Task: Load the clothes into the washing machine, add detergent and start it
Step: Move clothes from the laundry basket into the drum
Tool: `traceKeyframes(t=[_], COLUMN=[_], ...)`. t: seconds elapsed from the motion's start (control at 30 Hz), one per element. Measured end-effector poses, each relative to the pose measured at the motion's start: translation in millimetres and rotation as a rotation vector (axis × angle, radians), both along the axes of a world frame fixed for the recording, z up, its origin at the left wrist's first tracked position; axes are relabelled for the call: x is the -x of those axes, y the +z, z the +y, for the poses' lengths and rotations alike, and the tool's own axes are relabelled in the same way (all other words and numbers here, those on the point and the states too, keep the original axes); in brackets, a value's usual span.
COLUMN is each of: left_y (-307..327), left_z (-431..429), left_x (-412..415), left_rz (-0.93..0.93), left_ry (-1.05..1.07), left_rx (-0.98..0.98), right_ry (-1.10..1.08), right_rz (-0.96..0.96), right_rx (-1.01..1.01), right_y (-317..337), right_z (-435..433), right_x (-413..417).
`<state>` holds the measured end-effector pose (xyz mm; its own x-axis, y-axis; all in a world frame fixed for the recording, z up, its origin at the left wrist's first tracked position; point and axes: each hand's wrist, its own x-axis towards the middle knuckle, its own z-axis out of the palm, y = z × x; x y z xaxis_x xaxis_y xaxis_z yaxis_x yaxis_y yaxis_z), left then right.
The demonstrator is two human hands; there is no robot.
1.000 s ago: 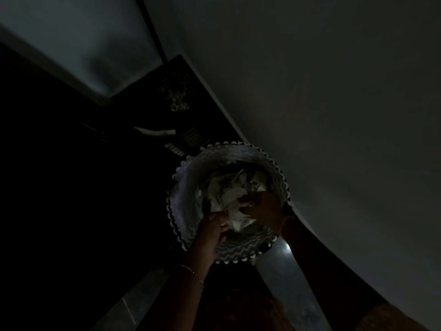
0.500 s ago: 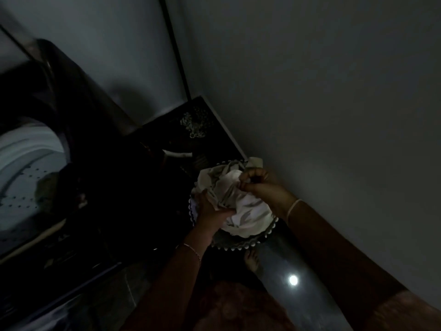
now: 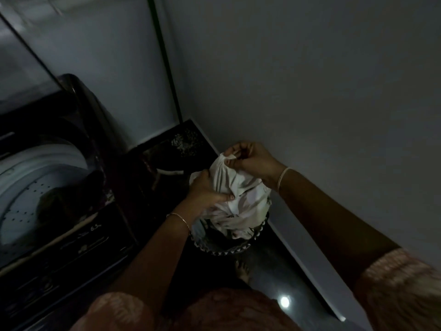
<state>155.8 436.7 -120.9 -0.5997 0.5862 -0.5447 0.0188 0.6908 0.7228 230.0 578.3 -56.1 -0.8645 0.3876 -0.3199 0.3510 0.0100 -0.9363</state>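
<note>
Head cam — cloth point(image 3: 238, 194) above basket rim point(image 3: 222, 250)

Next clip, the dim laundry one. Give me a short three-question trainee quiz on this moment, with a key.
1. True or false: both hands grip the pale garment.
2. Where is the laundry basket relative to the washing machine? A) on top of it B) on the floor to its right C) inside the drum
3. Fill in: the machine's lid is ____, so the drum shows.

Key
1. True: the left hand clutches the bunched middle and the right hand pinches the top, above the basket.
2. B
3. open
</note>
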Motion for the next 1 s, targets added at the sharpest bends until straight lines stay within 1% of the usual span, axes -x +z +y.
traceKeyframes(t=[0.07,0.2,0.3,0.37,0.43,0.57,0.67,0.8,1.0], left_y=[18,39,49,58,67,76,84,91,98], left_z=[2,5,6,6,7,8,9,8,9], left_x=[2,10,14,16,17,19,18,17,23], left_rz=[0.042,0.102,0.131,0.088,0.018,0.036,0.005,-0.007,-0.041], left_ry=[-0.071,-0.286,-0.321,-0.262,-0.159,0.051,0.188,0.280,0.379], left_rx=[-0.015,-0.072,-0.140,-0.177,-0.226,-0.244,-0.310,-0.384,-0.438], right_ry=[-0.020,-0.059,-0.069,-0.063,-0.044,-0.052,-0.082,-0.121,-0.198], right_rz=[0.024,0.068,0.103,0.148,0.192,0.269,0.293,0.278,0.251], right_rx=[-0.003,0.034,0.040,0.104,0.152,0.224,0.210,0.166,0.173], right_y=[13,46,68,78,89,106,112,120,116], right_z=[-1,-3,-9,-12,-16,-23,-25,-24,-22], right_x=[1,5,12,16,19,22,25,26,26])
